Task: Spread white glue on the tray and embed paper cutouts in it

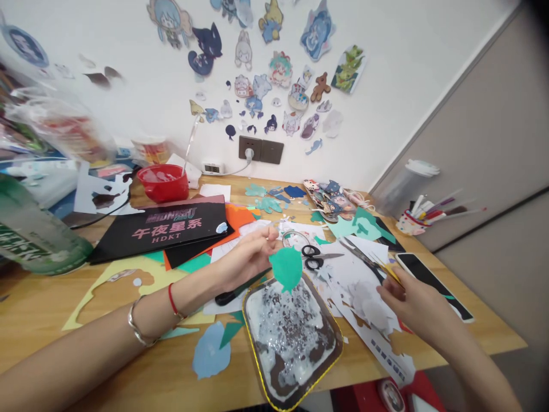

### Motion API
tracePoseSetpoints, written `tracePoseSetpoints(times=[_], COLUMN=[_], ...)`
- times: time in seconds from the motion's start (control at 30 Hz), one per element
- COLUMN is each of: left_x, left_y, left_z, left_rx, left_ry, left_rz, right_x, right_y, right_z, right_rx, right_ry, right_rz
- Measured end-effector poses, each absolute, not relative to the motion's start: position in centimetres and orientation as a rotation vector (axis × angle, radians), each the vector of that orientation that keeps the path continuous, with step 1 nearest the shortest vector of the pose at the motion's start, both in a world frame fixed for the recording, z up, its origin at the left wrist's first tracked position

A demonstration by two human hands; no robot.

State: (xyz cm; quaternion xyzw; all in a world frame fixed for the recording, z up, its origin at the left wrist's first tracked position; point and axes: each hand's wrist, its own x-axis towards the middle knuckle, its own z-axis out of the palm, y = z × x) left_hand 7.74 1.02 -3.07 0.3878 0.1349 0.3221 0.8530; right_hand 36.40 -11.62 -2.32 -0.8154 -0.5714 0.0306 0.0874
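Table: The light wood-grained table [171, 372] is crowded on its far side and right; a sweeping forearm could drag loose paper along.
Tray: The rounded-square dark brown tray [330, 329] with a yellow-gold rim lies near, at centre, its surface smeared white. Its near corner appears to overhang the table edge; downward pressure there could tip it. If the smear is wet, contact could soil paper.
Phone: The flat black-and-white phone [433, 286] lies right, just beside the right hand [409, 292]; a backward elbow or wrist movement could push it.
Cutting tool: The right fingers grasp yellow-handled metal scissors [369, 257], blades directed far left over loose sheets. Careless closing could nick a sheet.
Spare tool: Black-handled metal scissors [318, 256] lie just right of the cutout; the handles could snag it.
Cutout: The left hand [253, 254] pinches a rounded green paper cutout [288, 269] at its left edge, at the tray's far side. Contact cannot be determined; a loosened pinch could drop it onto the smear.
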Motion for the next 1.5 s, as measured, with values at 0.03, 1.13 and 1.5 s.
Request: tracePoseSetpoints(times=[0.03,1.13,1.5], left_x=[7.7,4.4,4.9], left_y=[1.0,2.9,2.8], left_z=[-3.2,-0.9,-2.1], left_rx=[0.849,2.281,2.213], left_ry=[0.286,0.884,0.81], left_rz=[0.654,0.154,0.201], right_x=[35.6,21.7,30.8], right_y=[-11.4,-8.6,-6.5], right_z=[-2.0,-5.1,-4.1], right_rx=[-2.326,-1.757,-2.1], right_ry=[-1.69,-2.21,-2.018], right_rz=[0.151,0.53,0.12])
